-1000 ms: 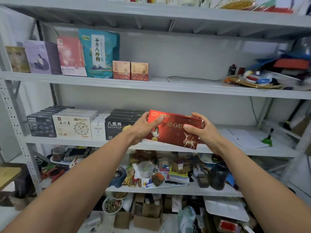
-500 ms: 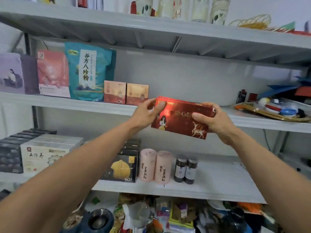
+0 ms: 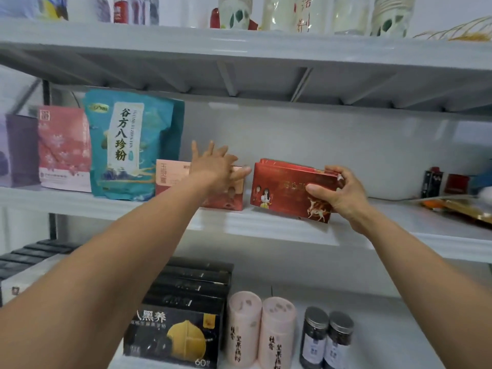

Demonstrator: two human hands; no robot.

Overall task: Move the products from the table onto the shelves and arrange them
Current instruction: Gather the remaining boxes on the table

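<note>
A flat red box with a deer and figures printed on it stands on edge on the middle shelf. My right hand grips its right end, thumb on the front face. My left hand is off the box, fingers spread, and lies against the top of two small pink-and-red boxes just to the left. A narrow gap separates those boxes from the red box.
A teal pouch, a pink box and a purple box line the shelf's left part. Cluttered items sit at its right end. Below stand black boxes, two pink canisters and two dark jars.
The red box went from held in the air by both hands to standing on the middle shelf. My left hand let go and moved left onto the small boxes. The view tilted upward.
</note>
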